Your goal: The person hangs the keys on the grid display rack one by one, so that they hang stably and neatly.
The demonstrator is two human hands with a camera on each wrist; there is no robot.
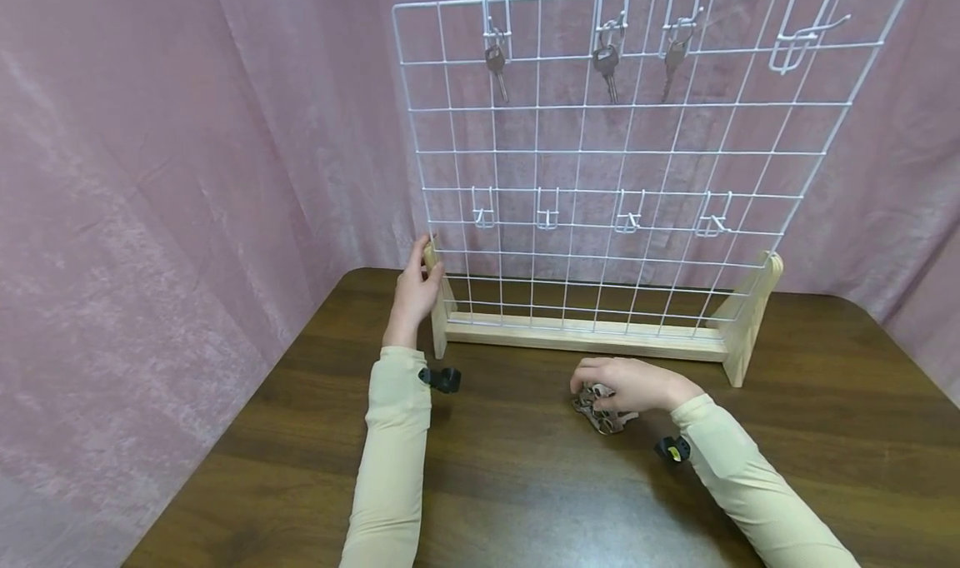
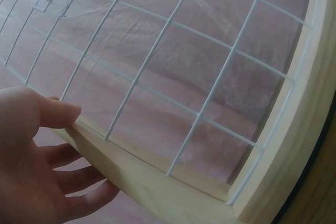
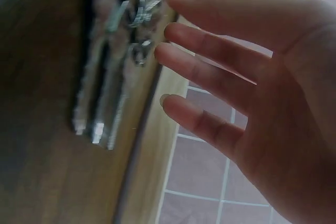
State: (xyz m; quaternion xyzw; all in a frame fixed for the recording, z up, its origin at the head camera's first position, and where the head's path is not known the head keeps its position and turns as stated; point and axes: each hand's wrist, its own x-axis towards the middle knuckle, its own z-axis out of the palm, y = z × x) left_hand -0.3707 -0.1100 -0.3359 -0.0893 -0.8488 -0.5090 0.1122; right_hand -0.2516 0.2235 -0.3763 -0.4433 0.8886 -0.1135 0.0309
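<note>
My left hand [image 1: 415,297] grips the left wooden upright [image 2: 131,179] of a stand, thumb in front and the other fingers behind it. This stand carries a white wire grid [image 1: 537,151]. Lower down, my right hand [image 1: 637,383] hovers over a small pile of keys [image 1: 606,424] with metal rings on the table. In the right wrist view the fingers [image 3: 210,72] are parted and lightly bent, with a gap between them and the keys [image 3: 107,93]. Part of the pile is hidden under the hand in the head view.
Three keys hang from upper hooks: a left key [image 1: 496,60], a middle key [image 1: 605,62] and a right key [image 1: 674,58]. Another upper hook [image 1: 801,37] sits far right. Several shorter hooks [image 1: 547,218] line a lower row. Pink curtain [image 1: 225,135] surrounds the brown table [image 1: 487,485].
</note>
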